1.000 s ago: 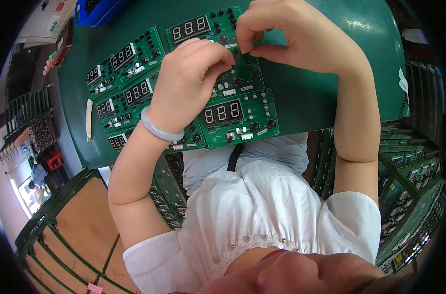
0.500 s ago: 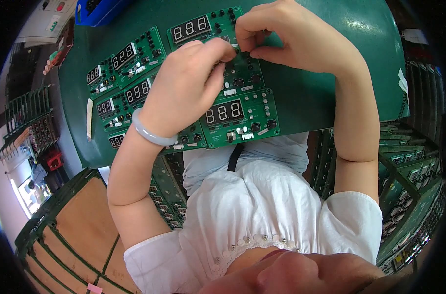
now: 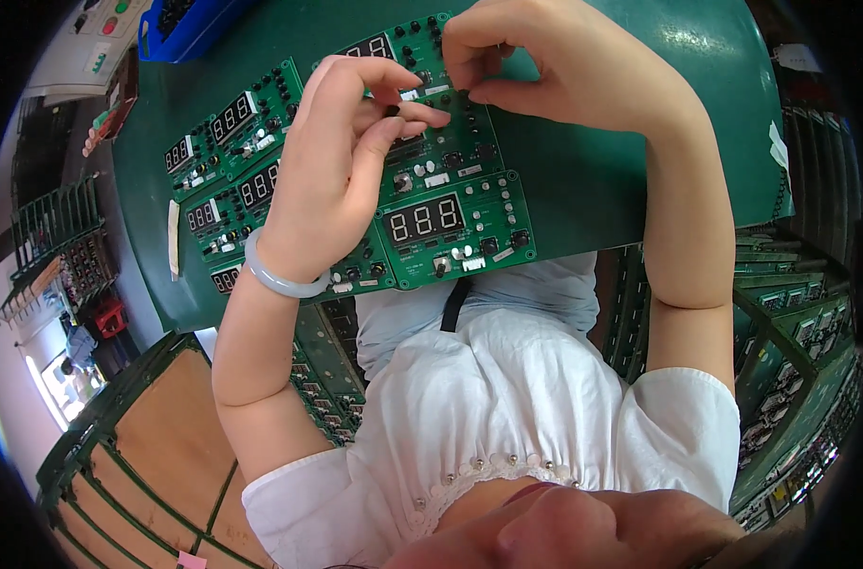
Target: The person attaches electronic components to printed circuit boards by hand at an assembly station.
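Over the middle circuit board [image 3: 460, 142], a green one with black push buttons, my right hand [image 3: 545, 66] is closed in a pinch. Its thumb and fingertip meet just above the buttons at the board's upper right; anything between them is too small to make out. My left hand [image 3: 332, 180] hovers to the left with fingers partly curled, a small dark part showing between them. That hand hides much of the boards under it. Nearest me lies another board [image 3: 503, 247] with a three-digit display [image 3: 425, 220] and pale, bare button stems.
More display boards [image 3: 232, 119] lie in rows on the left of the green table [image 3: 621, 190]. A blue bin [image 3: 180, 43] with dark small parts stands at the far left. Racks full of boards [image 3: 782, 332] flank me.
My left hand has moved left, and its fingers have spread from a pinch. My right hand has shifted slightly left and stays pinched. The view has shifted a little.
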Available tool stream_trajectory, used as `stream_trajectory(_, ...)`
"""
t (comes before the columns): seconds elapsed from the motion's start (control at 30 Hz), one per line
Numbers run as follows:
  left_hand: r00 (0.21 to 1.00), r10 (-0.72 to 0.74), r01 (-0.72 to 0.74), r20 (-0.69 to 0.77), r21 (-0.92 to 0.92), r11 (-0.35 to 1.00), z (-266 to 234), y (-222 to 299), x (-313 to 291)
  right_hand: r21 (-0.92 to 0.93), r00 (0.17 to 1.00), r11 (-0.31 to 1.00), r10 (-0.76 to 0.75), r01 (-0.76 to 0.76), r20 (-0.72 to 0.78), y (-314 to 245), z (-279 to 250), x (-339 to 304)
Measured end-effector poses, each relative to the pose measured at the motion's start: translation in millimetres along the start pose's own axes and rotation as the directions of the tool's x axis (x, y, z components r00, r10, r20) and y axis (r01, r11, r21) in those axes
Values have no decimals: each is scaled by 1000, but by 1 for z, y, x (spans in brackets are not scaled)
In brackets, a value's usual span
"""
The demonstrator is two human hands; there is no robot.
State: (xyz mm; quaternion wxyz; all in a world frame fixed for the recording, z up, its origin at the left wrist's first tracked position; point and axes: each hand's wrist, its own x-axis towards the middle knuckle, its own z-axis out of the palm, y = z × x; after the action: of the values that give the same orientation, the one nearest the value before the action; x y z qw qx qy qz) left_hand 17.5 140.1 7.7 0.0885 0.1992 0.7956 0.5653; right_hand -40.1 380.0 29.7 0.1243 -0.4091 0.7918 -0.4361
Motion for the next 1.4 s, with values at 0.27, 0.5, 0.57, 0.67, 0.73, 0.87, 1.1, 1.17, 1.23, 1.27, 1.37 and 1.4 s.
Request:
stream_trajectory(0.27, 930, 337, -364, 147, 481, 797, -1, 4, 7, 19, 999, 999, 36, -36, 27, -1, -2, -1)
stream_trajectory(0.5, 877, 398, -479, 268, 538, 693, 3, -1, 9, 30, 997, 998, 56, -58, 51, -8, -5, 0)
stream_trajectory(0.57, 881, 415, -466, 225, 553, 690, 6, 0, 9, 22, 997, 998, 56, -58, 50, -6, -3, 0)
stream_trajectory(0.67, 865, 432, -497, 257, 566, 658, 3, -5, 9, 32, 997, 998, 60, -61, 56, 0, -2, -1)
stream_trajectory(0.73, 864, 426, -499, 268, 562, 659, 2, -5, 10, 27, 997, 998, 53, -55, 57, 0, -2, 0)
stream_trajectory(0.87, 880, 388, -473, 272, 549, 689, 2, -3, 10, 15, 998, 999, 36, -36, 42, -7, -5, -1)
stream_trajectory(1.1, 866, 417, -495, 275, 581, 646, 5, -4, 9, 13, 991, 993, 115, -116, 71, -2, -3, 0)
stream_trajectory(1.17, 860, 433, -498, 270, 624, 602, 6, -1, 7, -18, 983, 986, 166, -165, 79, -3, -4, -2)
stream_trajectory(1.23, 870, 398, -486, 290, 635, 600, 4, 6, 2, -82, 951, 952, 300, -294, 74, -2, 0, -1)
stream_trajectory(1.27, 881, 361, -471, 308, 649, 598, 2, 8, -1, -79, 952, 954, 295, -289, 78, 0, 3, 2)
stream_trajectory(1.37, 856, 385, -515, 346, 649, 560, -1, 10, -7, -114, 934, 931, 353, -346, 56, -5, 5, 7)
stream_trajectory(1.4, 856, 386, -513, 344, 651, 559, -3, 8, -8, -107, 926, 926, 370, -362, 69, -12, 3, 9)
